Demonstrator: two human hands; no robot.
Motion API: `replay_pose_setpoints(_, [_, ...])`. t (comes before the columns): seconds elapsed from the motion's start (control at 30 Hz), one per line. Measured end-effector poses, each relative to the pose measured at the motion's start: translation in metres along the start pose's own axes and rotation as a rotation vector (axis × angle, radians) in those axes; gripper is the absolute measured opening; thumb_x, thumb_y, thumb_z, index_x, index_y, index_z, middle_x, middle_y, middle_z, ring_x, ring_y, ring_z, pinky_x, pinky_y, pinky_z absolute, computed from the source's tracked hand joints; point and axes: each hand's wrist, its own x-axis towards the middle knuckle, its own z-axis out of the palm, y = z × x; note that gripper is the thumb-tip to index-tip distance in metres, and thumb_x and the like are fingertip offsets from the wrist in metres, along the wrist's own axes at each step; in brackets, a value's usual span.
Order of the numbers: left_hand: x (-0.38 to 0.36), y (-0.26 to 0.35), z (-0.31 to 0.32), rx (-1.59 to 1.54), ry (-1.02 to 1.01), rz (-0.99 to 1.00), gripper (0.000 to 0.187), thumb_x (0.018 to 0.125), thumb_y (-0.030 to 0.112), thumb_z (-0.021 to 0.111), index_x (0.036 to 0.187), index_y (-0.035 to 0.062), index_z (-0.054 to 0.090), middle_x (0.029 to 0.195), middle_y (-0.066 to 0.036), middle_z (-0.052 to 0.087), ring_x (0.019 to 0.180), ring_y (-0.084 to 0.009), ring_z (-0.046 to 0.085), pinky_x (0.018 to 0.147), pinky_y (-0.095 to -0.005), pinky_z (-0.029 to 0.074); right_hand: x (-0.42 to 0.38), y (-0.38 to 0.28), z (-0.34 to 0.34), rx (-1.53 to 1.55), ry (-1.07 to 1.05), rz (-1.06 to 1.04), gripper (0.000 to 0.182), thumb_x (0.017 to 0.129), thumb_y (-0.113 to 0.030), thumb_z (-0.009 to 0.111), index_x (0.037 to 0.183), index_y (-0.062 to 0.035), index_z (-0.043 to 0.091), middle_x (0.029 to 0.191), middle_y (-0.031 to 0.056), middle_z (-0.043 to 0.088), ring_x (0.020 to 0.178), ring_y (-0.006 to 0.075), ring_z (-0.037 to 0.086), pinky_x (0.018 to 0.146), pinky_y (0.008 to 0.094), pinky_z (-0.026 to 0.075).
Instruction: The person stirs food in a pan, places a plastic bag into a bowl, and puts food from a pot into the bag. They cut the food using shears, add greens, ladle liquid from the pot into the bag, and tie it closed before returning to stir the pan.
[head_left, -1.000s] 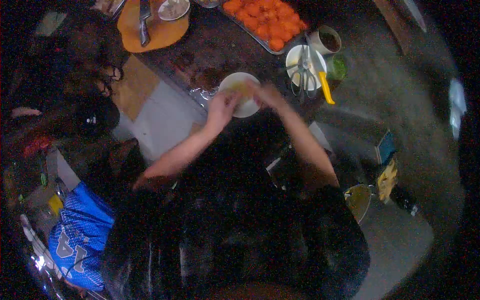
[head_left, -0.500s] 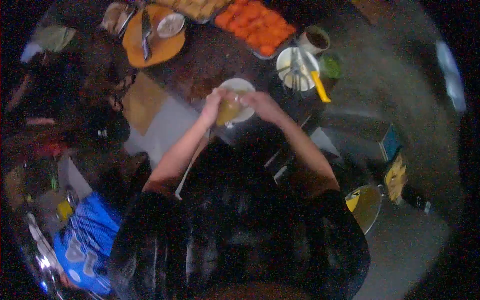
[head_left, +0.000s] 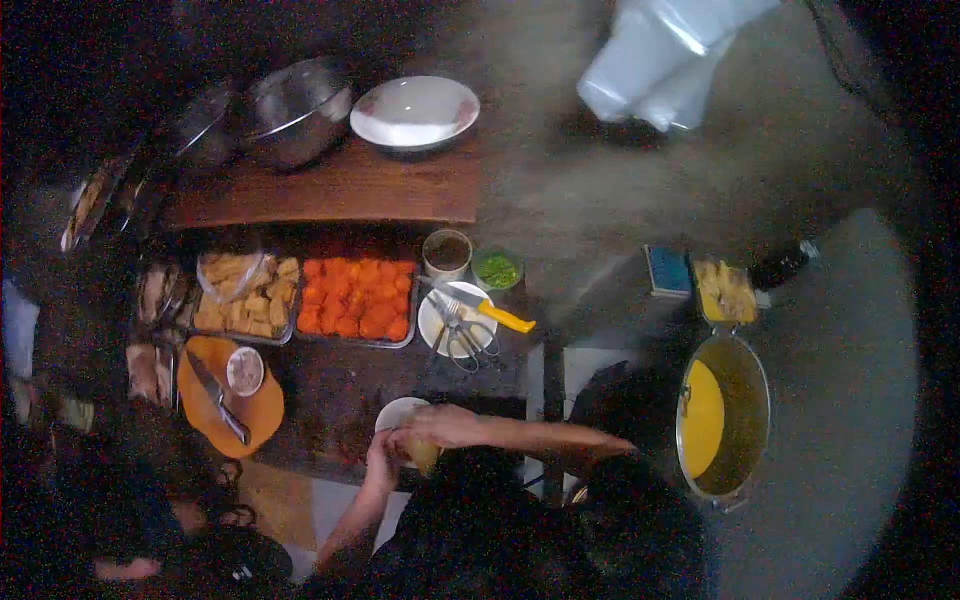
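Note:
My left hand (head_left: 381,457) and my right hand (head_left: 445,426) meet over a white bowl (head_left: 402,408) near the table's front edge. Fingers of both are closed around what looks like a small plastic bag (head_left: 426,458) with yellowish contents. Its upper part is hidden by my fingers, and blur hides the detail. Beyond the bowl sits a white plate (head_left: 432,325) bearing scissors (head_left: 463,343) and a yellow-handled knife (head_left: 505,317). Left of my hands, an orange cutting board (head_left: 262,415) carries a dark-handled knife (head_left: 232,420) and a small white dish (head_left: 245,370).
A tray of orange-red pieces (head_left: 355,298) and a tray of tan chunks (head_left: 262,310) stand behind. Near them are a dark-filled cup (head_left: 447,253) and chopped greens (head_left: 496,270). A large pot (head_left: 745,420) with yellow contents is at right. Someone's arm (head_left: 128,569) shows lower left.
The camera view has swung up and turned, bringing the pot, metal bowls and large white dish into view. My hands stay together over the white bowl, still holding the yellowish bag.

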Motion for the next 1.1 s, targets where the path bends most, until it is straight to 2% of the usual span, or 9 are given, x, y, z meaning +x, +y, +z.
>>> replay_pose_setpoints(0.1, [-0.015,0.016,0.022,-0.090,-0.195,-0.005,0.042,0.081,0.031,0.032,0.092,-0.0013,0.056,0.092,-0.008,0.057,0.082,-0.0165,0.048,0.072,-0.0288,0.037,-0.013,0.000,-0.064,-0.165,-0.211,0.306,0.014,0.069,-0.015,0.053,0.079,-0.0053,0.056,0.080,0.0128,0.055,0.088,0.0280,0.053,0.072,0.0392,0.044])
replay_pose_setpoints(0.2, [-0.016,0.012,0.016,-0.108,-0.332,-0.031,0.042,0.082,0.030,0.030,0.093,-0.0022,0.054,0.095,-0.007,0.057,0.081,-0.0152,0.048,0.072,-0.0278,0.035,-0.036,0.033,-0.211,-0.800,0.624,0.747,0.019,0.073,-0.023,0.054,0.067,-0.0047,0.053,0.066,0.0110,0.049,0.067,0.0279,0.050,0.058,0.0377,0.042])
replay_pose_setpoints(0.23, [-0.016,0.010,0.010,-0.064,-0.364,-0.039,0.041,0.082,0.030,0.031,0.095,-0.0019,0.054,0.095,-0.007,0.057,0.082,-0.0150,0.048,0.072,-0.0269,0.035,-0.055,0.084,-0.250,-0.287,1.387,0.583,0.020,0.079,-0.023,0.051,0.080,-0.0028,0.055,0.074,0.0103,0.054,0.074,0.0249,0.051,0.063,0.0342,0.043])
replay_pose_setpoints(0.27, [-0.012,0.011,0.007,-0.063,-0.366,-0.042,0.041,0.082,0.030,0.031,0.095,-0.0019,0.054,0.095,-0.007,0.057,0.082,-0.0150,0.048,0.072,-0.0269,0.035,-0.047,0.040,-0.315,-0.266,1.584,0.327,0.026,0.082,-0.023,0.051,0.096,-0.0009,0.053,0.085,0.0092,0.057,0.080,0.0220,0.053,0.068,0.0321,0.043])
replay_pose_setpoints(0.5, [0.071,-0.013,-0.054,0.325,-0.087,0.105,0.032,0.080,0.021,0.039,0.102,0.0032,0.053,0.096,-0.009,0.055,0.092,-0.0186,0.048,0.082,-0.0301,0.036,-0.055,0.033,-0.431,0.043,1.209,0.371,0.025,0.079,-0.018,0.056,0.091,0.0034,0.057,0.077,0.0062,0.059,0.068,0.0117,0.056,0.060,0.0227,0.045])
replay_pose_setpoints(0.63, [0.047,0.064,0.004,1.391,0.084,0.954,0.035,0.073,0.007,0.051,0.107,0.0015,0.048,0.101,-0.015,0.051,0.089,-0.0231,0.050,0.078,-0.0312,0.040,-0.046,0.025,-0.439,-0.106,1.180,0.342,0.023,0.076,-0.022,0.060,0.079,0.0011,0.061,0.059,0.0022,0.058,0.057,0.0104,0.056,0.056,0.0231,0.046])
replay_pose_setpoints(0.77, [0.044,0.123,0.068,1.068,-0.038,0.846,0.034,0.073,0.004,0.051,0.106,0.0014,0.049,0.104,-0.015,0.050,0.093,-0.0232,0.052,0.080,-0.0307,0.040,-0.044,0.008,-0.443,-0.476,1.146,0.353,0.020,0.072,-0.023,0.064,0.070,-0.0043,0.059,0.059,0.0040,0.058,0.050,0.0107,0.052,0.050,0.0256,0.042])
replay_pose_setpoints(0.97, [-0.014,0.182,0.228,0.833,-0.385,1.285,0.033,0.076,0.017,0.057,0.104,0.0011,0.050,0.102,-0.009,0.050,0.094,-0.0211,0.050,0.079,-0.0281,0.041,-0.007,0.000,-0.365,-0.927,0.520,0.003,0.021,0.059,-0.006,0.055,0.080,-0.0105,0.057,0.077,0.0071,0.058,0.072,0.0255,0.057,0.062,0.0341,0.047])
replay_pose_setpoints(1.1, [0.007,0.194,0.253,1.062,0.011,1.435,0.041,0.072,0.027,0.062,0.103,0.0023,0.052,0.101,-0.010,0.052,0.100,-0.0198,0.048,0.080,-0.0306,0.041,0.044,0.003,-0.216,-0.591,0.221,-0.108,0.015,0.066,-0.013,0.050,0.076,-0.0100,0.061,0.075,0.0125,0.059,0.068,0.0272,0.059,0.059,0.0415,0.047])
